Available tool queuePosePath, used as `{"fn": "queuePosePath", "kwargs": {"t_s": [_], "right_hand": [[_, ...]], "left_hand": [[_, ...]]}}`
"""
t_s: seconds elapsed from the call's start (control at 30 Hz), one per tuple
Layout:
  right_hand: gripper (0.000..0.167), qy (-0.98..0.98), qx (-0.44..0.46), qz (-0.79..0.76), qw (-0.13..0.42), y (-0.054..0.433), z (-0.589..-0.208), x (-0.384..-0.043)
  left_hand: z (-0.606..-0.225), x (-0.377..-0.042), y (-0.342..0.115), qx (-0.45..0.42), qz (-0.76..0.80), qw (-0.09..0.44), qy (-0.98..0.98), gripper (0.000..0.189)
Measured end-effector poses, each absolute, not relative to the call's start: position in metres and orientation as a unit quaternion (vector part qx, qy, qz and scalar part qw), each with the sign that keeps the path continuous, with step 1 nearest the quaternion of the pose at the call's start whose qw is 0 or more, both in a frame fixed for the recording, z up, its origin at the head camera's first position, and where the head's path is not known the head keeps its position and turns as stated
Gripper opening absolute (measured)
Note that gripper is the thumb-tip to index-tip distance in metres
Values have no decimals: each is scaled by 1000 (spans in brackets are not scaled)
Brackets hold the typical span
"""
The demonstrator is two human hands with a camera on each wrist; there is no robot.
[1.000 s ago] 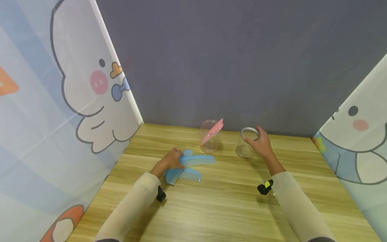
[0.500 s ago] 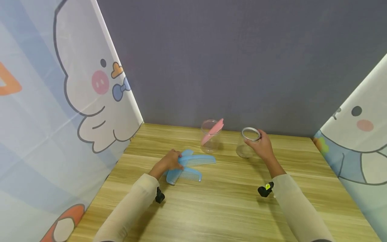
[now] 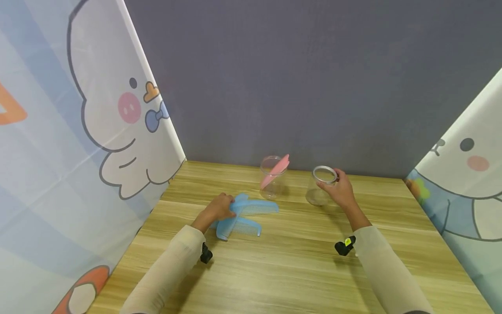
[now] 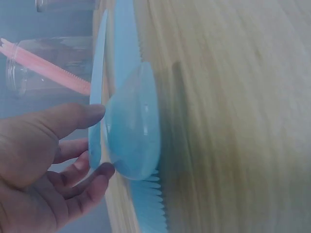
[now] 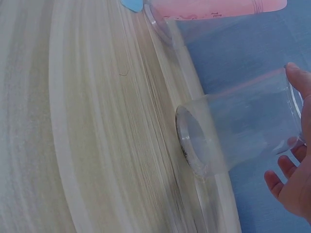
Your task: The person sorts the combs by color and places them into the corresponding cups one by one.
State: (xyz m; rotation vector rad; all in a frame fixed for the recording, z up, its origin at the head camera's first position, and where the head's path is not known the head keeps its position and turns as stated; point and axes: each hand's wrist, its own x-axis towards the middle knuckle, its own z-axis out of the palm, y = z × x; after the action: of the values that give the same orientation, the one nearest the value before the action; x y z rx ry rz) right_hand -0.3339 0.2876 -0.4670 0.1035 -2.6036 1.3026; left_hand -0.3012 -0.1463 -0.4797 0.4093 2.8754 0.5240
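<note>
My left hand (image 3: 220, 207) is at a loose pile of several light-blue combs on the table. In the left wrist view, thumb and fingers pinch one comb (image 4: 98, 73), raised a little off the others. A second comb (image 4: 133, 126) tilts beside the fingertips, and a toothed comb (image 4: 148, 204) lies under it. My right hand (image 3: 340, 189) holds a clear jar (image 5: 243, 126) by its rim, thumb on the near side. The jar stands upright on the table with nothing visible inside. Left of it stands another clear jar (image 3: 272, 188) with pink combs (image 3: 279, 168) leaning out.
The wood-grain table (image 3: 290, 266) ends at a dark grey panel (image 3: 298, 87) behind the jars. Cartoon-printed cloth walls (image 3: 129, 174) rise at the left and right sides. Both jars stand close to the back edge.
My left hand and the upper comb have shifted slightly left. My right hand's fingers have settled lower at the jar's rim, and that jar has stayed nearly in place.
</note>
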Motion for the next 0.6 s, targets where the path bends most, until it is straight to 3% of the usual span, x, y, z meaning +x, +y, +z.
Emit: {"fn": "queuePosePath", "kwargs": {"t_s": [0.6], "right_hand": [[91, -885, 30, 454, 101, 288, -465, -334]], "left_hand": [[-466, -306, -152, 162, 238, 76, 955, 57]]}}
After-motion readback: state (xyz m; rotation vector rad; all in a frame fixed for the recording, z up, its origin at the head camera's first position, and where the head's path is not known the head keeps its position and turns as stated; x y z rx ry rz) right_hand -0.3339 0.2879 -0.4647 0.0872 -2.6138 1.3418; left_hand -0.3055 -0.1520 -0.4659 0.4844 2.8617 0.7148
